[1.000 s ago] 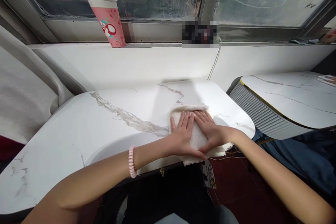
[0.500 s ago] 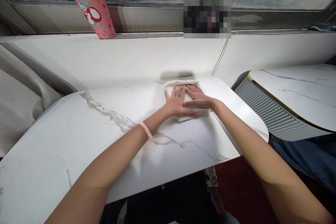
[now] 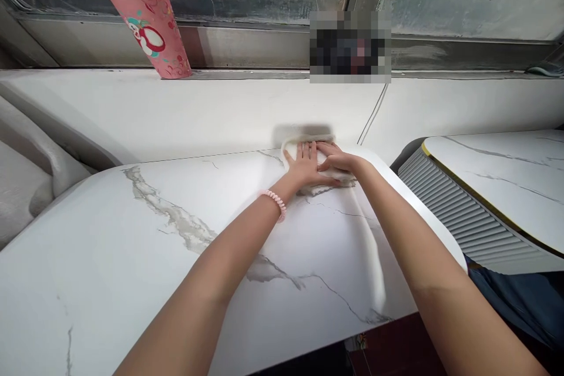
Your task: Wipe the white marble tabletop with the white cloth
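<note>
A cream-coloured cloth (image 3: 289,145) lies on the white marbled table (image 3: 247,194) at its far edge, against the wall. My left hand (image 3: 307,169) rests flat on the cloth with its fingers spread and pointing to the wall; a pink coiled band circles its wrist. Beside it, my right hand (image 3: 339,158) also presses on the cloth, its fingers stretched out and angled to the left. The two hands touch, and part of the right fingertips is hard to make out. Most of the cloth is hidden under the hands.
A pink paper cup (image 3: 152,29) with a straw stands on the window ledge (image 3: 247,74), near a blurred-out patch. On the right is a second marbled table (image 3: 497,158) with a ribbed side. A pale seat (image 3: 26,170) stands at the left.
Both hands and the cloth have moved away from me, closer to the wall. The right hand has drawn nearer to the left. The view has tilted up slightly, showing more of the cup.
</note>
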A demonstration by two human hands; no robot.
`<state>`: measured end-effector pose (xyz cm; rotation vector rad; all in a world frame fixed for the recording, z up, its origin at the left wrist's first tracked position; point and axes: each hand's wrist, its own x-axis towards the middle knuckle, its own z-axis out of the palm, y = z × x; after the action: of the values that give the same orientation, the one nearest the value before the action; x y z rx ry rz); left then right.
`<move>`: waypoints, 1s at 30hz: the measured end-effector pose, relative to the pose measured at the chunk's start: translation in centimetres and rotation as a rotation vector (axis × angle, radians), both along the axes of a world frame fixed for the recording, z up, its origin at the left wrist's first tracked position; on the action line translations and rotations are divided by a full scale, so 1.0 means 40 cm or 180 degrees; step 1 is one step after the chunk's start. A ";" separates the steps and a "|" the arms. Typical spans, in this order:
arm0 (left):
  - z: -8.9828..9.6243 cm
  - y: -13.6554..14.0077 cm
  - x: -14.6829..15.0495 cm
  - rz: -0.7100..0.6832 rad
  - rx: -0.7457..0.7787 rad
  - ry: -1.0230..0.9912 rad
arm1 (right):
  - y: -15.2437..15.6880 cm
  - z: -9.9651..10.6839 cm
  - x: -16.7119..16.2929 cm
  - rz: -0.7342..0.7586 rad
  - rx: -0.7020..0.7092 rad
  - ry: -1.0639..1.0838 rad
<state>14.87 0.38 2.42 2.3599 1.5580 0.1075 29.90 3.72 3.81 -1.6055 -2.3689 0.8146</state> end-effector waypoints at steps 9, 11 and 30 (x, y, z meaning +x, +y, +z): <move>0.007 -0.090 0.023 -0.0152 -0.0015 0.0111 | -0.091 -0.063 0.033 -0.0033 0.0827 -0.0471; 0.010 -0.128 0.036 -0.0253 -0.0040 0.0134 | -0.130 -0.069 0.054 0.0023 0.0924 -0.0671; 0.018 -0.514 0.088 -0.0904 0.0095 0.0079 | -0.556 -0.038 0.109 -0.0748 0.1068 0.0366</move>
<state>18.40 -20.20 3.15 2.5863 1.2223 0.0377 34.25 -18.54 2.28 -1.6049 -2.0540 0.4241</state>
